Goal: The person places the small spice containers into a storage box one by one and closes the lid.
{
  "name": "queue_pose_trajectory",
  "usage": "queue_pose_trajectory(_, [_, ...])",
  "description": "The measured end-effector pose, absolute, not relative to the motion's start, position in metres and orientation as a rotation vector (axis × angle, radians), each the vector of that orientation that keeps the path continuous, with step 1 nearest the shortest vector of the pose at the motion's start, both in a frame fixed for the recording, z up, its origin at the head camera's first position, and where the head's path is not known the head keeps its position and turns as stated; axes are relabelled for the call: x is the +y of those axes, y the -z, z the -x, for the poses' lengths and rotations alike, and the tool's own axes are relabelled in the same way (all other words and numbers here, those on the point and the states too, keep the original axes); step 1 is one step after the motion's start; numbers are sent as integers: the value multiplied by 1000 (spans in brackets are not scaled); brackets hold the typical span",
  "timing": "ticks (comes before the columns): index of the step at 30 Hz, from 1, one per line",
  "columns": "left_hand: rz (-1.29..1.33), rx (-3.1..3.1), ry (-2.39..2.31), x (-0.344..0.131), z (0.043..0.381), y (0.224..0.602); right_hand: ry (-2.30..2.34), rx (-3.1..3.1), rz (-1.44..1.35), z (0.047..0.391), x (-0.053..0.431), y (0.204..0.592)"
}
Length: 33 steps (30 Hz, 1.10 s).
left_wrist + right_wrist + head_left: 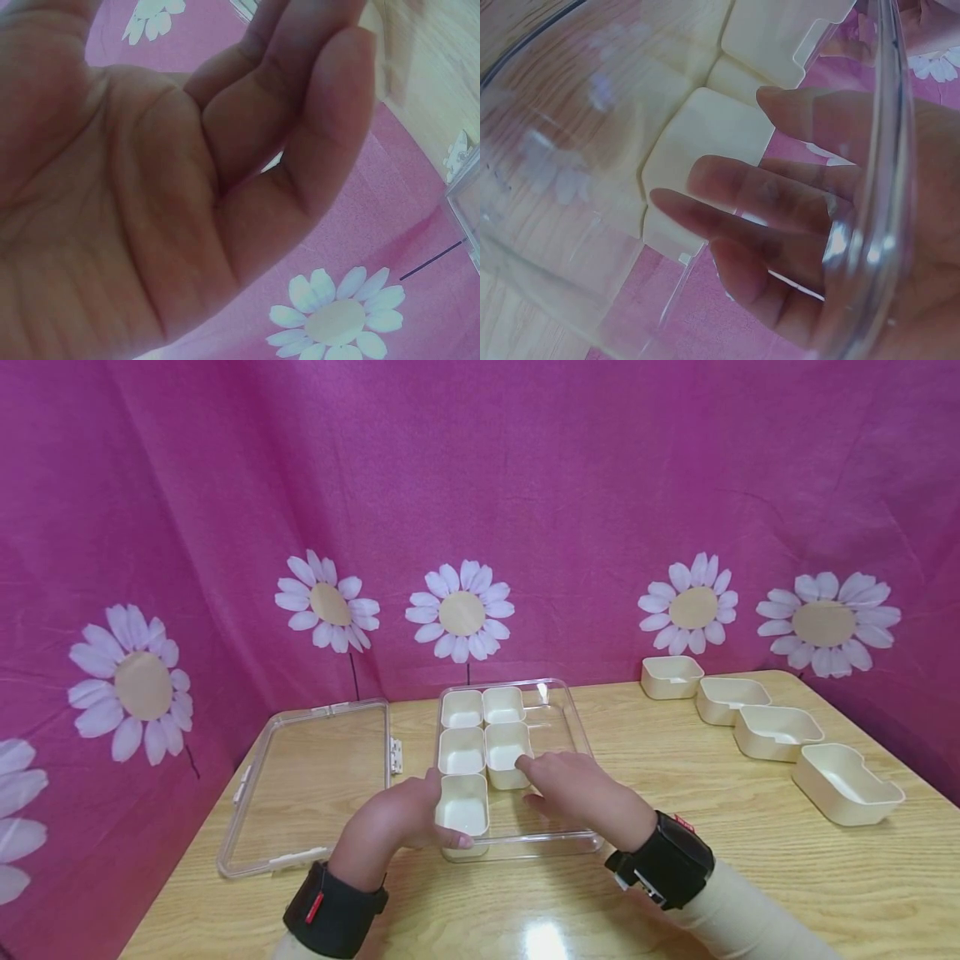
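A clear plastic box (536, 846) stands on the table with several cream square cups in it. At its near left corner my left hand (397, 818) grips the box, thumb over the front rim and fingers along the left wall. The left wrist view shows that left hand (247, 150) with bent fingers; their tips are out of sight. My right hand (573, 789) reaches inside the box. Its fingers touch the right side of the middle right cup (507, 745). Through the clear wall, the right wrist view shows the fairly straight fingers (727, 180) against a cream cup (705, 135).
A clear lid (322, 785) with white clips lies left of the box. Several larger cream containers (780, 732) stand in a slanting row at the table's right. Behind the table (637, 893) hangs a pink flowered curtain (562, 527).
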<state>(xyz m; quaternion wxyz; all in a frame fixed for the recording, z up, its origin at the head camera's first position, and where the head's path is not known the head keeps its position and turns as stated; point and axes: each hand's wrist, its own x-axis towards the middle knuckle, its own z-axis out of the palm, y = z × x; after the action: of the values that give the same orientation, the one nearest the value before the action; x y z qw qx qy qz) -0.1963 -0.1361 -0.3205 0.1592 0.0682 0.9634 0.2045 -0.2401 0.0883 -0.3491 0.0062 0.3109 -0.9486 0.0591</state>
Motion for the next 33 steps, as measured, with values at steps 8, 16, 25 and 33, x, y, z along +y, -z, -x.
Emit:
queue_pose_trajectory(8, [-210,2762,-564,-136,195,320,-180,-2968,-973,240,88,350])
queue_pose_trajectory(16, [-197,2760,-558,-136,194,319,-189,-2968,-965,240,88,351])
queue_pose_trajectory(25, [-192,2758,-528,-136,194,319,-187,-2966,-972,240,87,351])
queue_pose_trajectory(33, [-186,2749,-586,-137,195,320,-172,-2958,-1007,238,93,343])
